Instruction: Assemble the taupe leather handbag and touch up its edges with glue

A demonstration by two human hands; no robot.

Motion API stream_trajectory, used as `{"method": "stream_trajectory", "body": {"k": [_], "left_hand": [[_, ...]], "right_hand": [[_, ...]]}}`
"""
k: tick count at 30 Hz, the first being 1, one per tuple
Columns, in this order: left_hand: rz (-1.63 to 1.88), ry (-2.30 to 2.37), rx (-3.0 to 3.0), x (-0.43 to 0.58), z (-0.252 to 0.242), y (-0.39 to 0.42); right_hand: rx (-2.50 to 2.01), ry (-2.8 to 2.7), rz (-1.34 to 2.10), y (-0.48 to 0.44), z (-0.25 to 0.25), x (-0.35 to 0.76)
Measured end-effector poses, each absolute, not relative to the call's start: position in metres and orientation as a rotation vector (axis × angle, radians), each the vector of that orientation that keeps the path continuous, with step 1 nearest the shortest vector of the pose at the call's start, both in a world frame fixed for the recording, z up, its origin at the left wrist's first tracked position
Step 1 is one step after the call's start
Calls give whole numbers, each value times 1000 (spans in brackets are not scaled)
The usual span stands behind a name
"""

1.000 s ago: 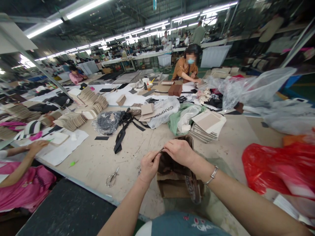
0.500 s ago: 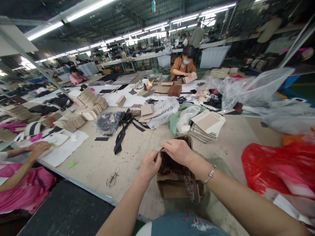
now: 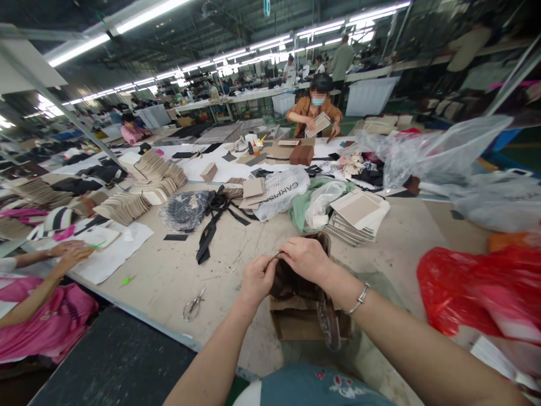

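Far left, a co-worker's hand (image 3: 70, 254) with a pink sleeve is laid on a white sheet, well apart from the middle of things. Further in, a pair of small metal scissors (image 3: 193, 304) is left lying on the scuffed beige worktop (image 3: 169, 270), near the left hand (image 3: 256, 279) but not touched by it.

That hand's fingers are pinched narrow on the upper left edge of the dark brown soft leather-like bag piece (image 3: 296, 287). What exactly is nipped there can't be made out. The bag piece is parked right in front of the person, near the worktop's front edge, on top of a flat tan cardboard-coloured panel (image 3: 296, 326). The right hand (image 3: 307, 259), silver bangle (image 3: 359, 299) worn at the wrist, is curled over the top, fingers closed on the same edge.

Progress-wise it's probably somewhere in the middle. The piece is gathered up and gripped, but the edge being fiddled with doesn't look finished, and the inside is hidden by both hands. The long axis seems to be laid near-to-far, rimmed end pointed away from the person, near end slanted a little right.

Further right, a stack of pale beige flat panels (image 3: 359, 214) and a crumpled red plastic bag (image 3: 477, 293) are left untouched.
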State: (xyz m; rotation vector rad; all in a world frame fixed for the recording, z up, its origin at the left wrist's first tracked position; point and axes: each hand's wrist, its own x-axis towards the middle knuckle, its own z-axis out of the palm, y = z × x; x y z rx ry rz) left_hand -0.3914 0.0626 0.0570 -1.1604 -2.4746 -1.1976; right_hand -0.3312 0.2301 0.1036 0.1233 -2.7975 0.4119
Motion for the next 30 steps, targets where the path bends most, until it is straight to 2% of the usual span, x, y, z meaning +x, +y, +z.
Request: {"method": "stream_trajectory", "body": {"k": [7,13,30], "left_hand": [[-1249,-2530,-1077,-394,56,62],[-1197,-2501,-1106,-397,53,61],[-1264,-2515,-1213,-397,60,59]], "right_hand": [[285,-2803,317,240,109,-323],[136,-2807,213,249,110,-321],[9,-2818,398,250,107,-331]]}}
